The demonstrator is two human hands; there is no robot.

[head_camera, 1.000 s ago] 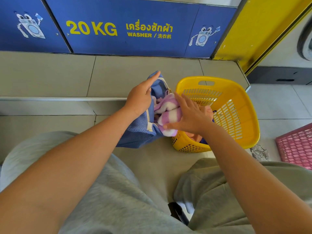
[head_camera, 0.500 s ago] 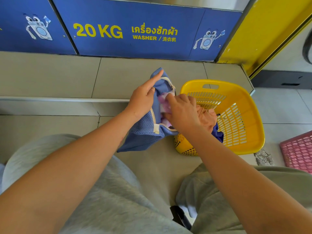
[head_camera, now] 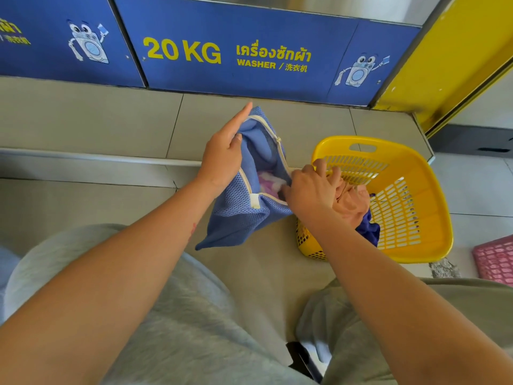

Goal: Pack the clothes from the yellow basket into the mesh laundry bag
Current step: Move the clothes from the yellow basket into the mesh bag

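A blue mesh laundry bag (head_camera: 238, 218) with a white zip edge stands open on the tiled floor between my hands. My left hand (head_camera: 222, 157) grips the left side of its mouth, forefinger stretched out. Inside lies a pink and white striped cloth (head_camera: 268, 180). To the right sits the yellow basket (head_camera: 433, 190), tilted towards me. It holds an orange garment (head_camera: 355, 204) and a dark blue one (head_camera: 370, 232). My right hand (head_camera: 311, 190) is at the bag's right edge, over the basket's near side, fingers curled on the orange garment.
Blue washer panels (head_camera: 249, 51) marked 20 KG stand behind a raised tiled step (head_camera: 111, 120). A yellow panel (head_camera: 444, 65) rises at the right. A pink crate (head_camera: 497, 259) lies at the far right on the floor. My knees in grey trousers fill the foreground.
My right hand pushed the striped cloth into the bag, let it go and moved right onto the orange garment. My left hand kept the bag's mouth open.
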